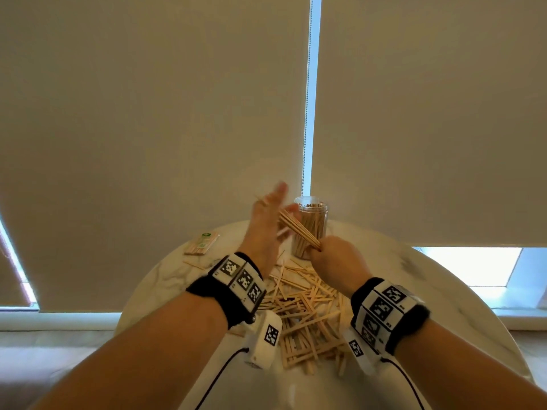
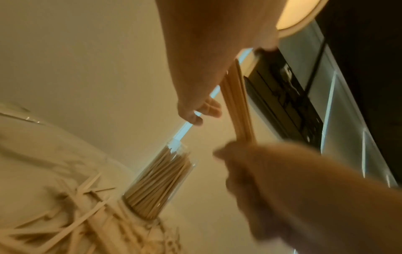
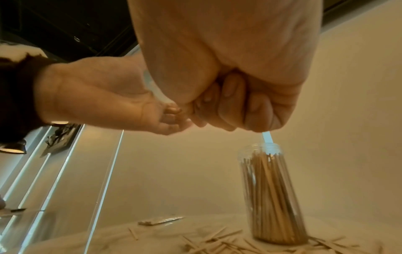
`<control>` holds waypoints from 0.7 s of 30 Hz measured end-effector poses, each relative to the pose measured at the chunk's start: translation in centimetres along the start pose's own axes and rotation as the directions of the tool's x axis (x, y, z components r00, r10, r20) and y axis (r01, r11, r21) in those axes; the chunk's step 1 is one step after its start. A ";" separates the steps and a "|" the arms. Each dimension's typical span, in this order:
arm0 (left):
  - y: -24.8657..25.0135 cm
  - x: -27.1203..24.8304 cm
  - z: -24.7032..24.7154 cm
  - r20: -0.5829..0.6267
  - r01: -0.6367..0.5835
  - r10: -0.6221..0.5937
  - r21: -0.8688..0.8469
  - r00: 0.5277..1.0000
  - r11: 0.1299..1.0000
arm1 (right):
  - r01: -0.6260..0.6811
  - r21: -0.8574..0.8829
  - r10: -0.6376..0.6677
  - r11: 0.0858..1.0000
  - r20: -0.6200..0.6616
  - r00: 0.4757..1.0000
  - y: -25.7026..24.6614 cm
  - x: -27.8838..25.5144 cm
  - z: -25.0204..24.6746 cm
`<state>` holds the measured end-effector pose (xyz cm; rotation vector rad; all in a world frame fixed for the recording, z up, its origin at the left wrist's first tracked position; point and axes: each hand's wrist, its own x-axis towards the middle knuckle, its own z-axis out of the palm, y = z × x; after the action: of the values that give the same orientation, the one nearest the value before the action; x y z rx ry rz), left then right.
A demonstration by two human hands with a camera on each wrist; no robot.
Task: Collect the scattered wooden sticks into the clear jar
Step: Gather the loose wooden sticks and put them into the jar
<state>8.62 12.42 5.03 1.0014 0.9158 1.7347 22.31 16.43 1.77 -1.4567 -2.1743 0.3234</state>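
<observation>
A bundle of wooden sticks (image 1: 299,230) is gripped in the right hand (image 1: 334,258), whose fingers are curled tightly round the bundle's lower end; in the right wrist view the fist (image 3: 234,96) fills the upper centre of the frame. The bundle slants up and to the left from the fist, toward the left hand (image 1: 266,220). The left hand is held open just left of centre in the head view, fingers extended upward, with the palm turned to the bundle's free end; whether palm and sticks touch cannot be told. In the left wrist view the bundle (image 2: 237,103) is seen running from the left palm (image 2: 208,56) at the top down to the right fist (image 2: 245,165) at centre right.

The clear jar (image 1: 310,229) stands upright just behind the hands, at the centre of the head view, and is already packed with upright sticks. It rests on a round white marble-patterned table (image 1: 444,279). A heap of loose wooden sticks (image 1: 307,309) is spread on the table between the two wrists, in the lower centre of the frame, reaching up to the jar's base. A small packet of sticks (image 1: 202,243) lies on the table's left edge, with a few single sticks (image 1: 194,265) just below it. Pale roller blinds (image 1: 148,113) fill the upper part of the frame.
</observation>
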 end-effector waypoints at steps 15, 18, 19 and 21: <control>-0.9 2.2 -0.6 -0.157 0.280 -0.232 0.502 0.960 0.818 | 0.022 -0.187 -0.011 0.982 0.059 0.998 1.0 0.3 -0.1; -2.3 1.9 -0.9 -0.070 0.114 -0.093 0.753 0.993 0.648 | 0.061 -0.121 -0.049 0.991 0.100 0.994 0.7 0.4 0.1; -2.6 1.9 -1.0 -0.058 0.059 -0.021 0.796 0.998 0.602 | 0.082 -0.083 -0.071 0.993 0.118 0.990 0.5 0.4 0.2; -2.9 2.6 -1.8 -0.117 0.051 0.075 0.805 0.990 0.591 | 0.128 -0.027 -0.125 0.991 0.093 0.988 0.3 0.2 0.5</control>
<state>7.33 15.48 2.32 1.4596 1.9010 1.3726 22.22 16.75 1.25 -1.3370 -2.3428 0.3169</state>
